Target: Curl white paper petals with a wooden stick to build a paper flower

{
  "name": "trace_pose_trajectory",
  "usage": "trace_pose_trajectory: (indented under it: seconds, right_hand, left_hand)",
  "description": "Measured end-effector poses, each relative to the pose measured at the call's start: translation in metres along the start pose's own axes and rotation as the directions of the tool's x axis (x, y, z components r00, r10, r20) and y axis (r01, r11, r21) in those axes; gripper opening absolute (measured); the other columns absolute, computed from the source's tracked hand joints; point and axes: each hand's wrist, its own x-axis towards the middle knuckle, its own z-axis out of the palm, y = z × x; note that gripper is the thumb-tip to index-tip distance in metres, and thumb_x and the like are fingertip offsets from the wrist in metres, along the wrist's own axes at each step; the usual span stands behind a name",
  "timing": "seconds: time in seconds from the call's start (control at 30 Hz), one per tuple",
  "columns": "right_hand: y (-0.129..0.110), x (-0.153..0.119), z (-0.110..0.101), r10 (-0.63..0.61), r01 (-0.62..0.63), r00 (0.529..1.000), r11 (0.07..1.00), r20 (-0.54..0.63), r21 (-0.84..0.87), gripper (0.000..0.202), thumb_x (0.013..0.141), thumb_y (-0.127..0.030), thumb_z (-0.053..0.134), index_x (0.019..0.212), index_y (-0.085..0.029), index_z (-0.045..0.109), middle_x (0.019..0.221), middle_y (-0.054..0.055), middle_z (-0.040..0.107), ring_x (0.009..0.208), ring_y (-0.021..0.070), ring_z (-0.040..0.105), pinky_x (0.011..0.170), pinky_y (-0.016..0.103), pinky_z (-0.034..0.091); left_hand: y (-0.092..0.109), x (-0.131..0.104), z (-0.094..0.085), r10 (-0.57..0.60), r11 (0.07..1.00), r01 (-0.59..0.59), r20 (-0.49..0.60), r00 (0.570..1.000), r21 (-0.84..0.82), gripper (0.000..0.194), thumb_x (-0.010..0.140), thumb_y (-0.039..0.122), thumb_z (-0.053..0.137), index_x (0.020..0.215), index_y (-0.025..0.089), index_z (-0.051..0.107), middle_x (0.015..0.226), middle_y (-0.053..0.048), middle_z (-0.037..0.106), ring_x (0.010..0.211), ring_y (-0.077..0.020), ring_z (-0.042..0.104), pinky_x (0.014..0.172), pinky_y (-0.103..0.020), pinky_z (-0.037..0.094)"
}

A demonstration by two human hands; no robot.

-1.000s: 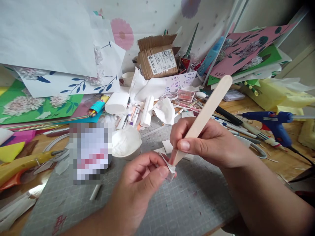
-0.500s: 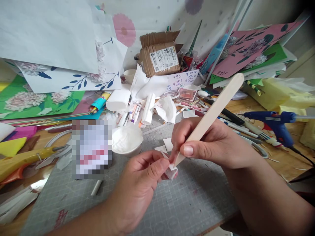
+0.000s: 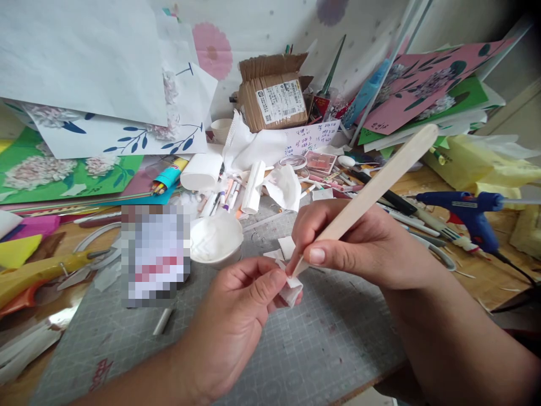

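My left hand [image 3: 249, 316] pinches a small folded piece of white tissue paper [image 3: 291, 292] between thumb and fingers, above the grey cutting mat [image 3: 338, 349]. In my right hand [image 3: 359, 242] is a flat wooden craft stick [image 3: 376, 189], tilted up to the right. Its lower end touches the tissue, close to my left thumb, and my right fingertips meet the paper there. Just behind my left hand stands a paper cup [image 3: 217, 248] with white paste-like stuff inside. Small white paper squares [image 3: 286, 248] lie on the mat behind my hands.
On the right lies a blue hot glue gun [image 3: 469, 211] with its cord. Yellow-handled scissors [image 3: 51, 279] lie at left beside a blurred-out object [image 3: 156, 256]. Pens, tissue and a cardboard box [image 3: 273, 96] crowd the back. Flower collages [image 3: 426, 84] lean at both sides.
The craft stick tips further to the right, its lower end shifting slightly left at the tissue. The tissue's folded edge has changed shape. Both hands keep their grip.
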Motion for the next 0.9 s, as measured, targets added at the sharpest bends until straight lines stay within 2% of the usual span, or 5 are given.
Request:
trace_pose_trajectory:
  seconds: [0.3, 0.47, 0.7, 0.9]
  right_hand:
    - [0.0012, -0.0016, -0.0006, -0.008, 0.008, 1.000, 1.000, 0.000, -0.005, 0.011, 0.091, -0.016, 0.069, 0.083, -0.012, 0.063, 0.071, 0.001, 0.066, 0.070, 0.0112, 0.068, 0.063, 0.021, 0.057]
    - [0.0018, -0.0008, -0.0003, -0.015, 0.015, 1.000, 0.998, 0.006, -0.060, 0.010, 0.091, -0.014, 0.068, 0.083, -0.011, 0.064, 0.071, 0.001, 0.065, 0.069, 0.0097, 0.065, 0.061, 0.019, 0.055]
    - [0.0006, -0.0002, -0.0032, -0.020, 0.019, 1.000, 0.994, -0.010, -0.109, 0.012, 0.093, -0.018, 0.066, 0.083, -0.012, 0.064, 0.070, 0.000, 0.063, 0.064, 0.0088, 0.060, 0.058, 0.020, 0.052]
    - [0.0003, -0.0014, -0.0006, -0.054, 0.053, 0.999, 0.997, -0.007, -0.062, 0.009, 0.092, -0.017, 0.066, 0.084, -0.015, 0.063, 0.071, 0.001, 0.064, 0.070, 0.0111, 0.062, 0.061, 0.022, 0.053]
  left_hand:
    - [0.0014, 0.0001, 0.0017, 0.013, 1.000, -0.013, -0.026, 1.000, 0.002, 0.015, 0.073, 0.031, 0.086, 0.076, 0.019, 0.079, 0.072, 0.000, 0.072, 0.069, -0.0104, 0.063, 0.070, -0.023, 0.052]
    - [0.0002, -0.0014, 0.0014, -0.002, 1.000, 0.003, -0.046, 0.999, 0.007, 0.015, 0.071, 0.032, 0.087, 0.074, 0.020, 0.078, 0.072, 0.000, 0.072, 0.070, -0.0114, 0.064, 0.072, -0.025, 0.052]
    - [0.0007, -0.0002, 0.0010, 0.008, 1.000, -0.008, -0.013, 1.000, -0.003, 0.013, 0.076, 0.032, 0.083, 0.075, 0.020, 0.079, 0.075, -0.001, 0.073, 0.072, -0.0118, 0.063, 0.073, -0.025, 0.051]
    - [0.0001, -0.0011, 0.0005, 0.005, 1.000, -0.004, -0.021, 1.000, 0.013, 0.013, 0.077, 0.032, 0.083, 0.076, 0.020, 0.078, 0.071, 0.000, 0.070, 0.071, -0.0120, 0.061, 0.073, -0.026, 0.049]
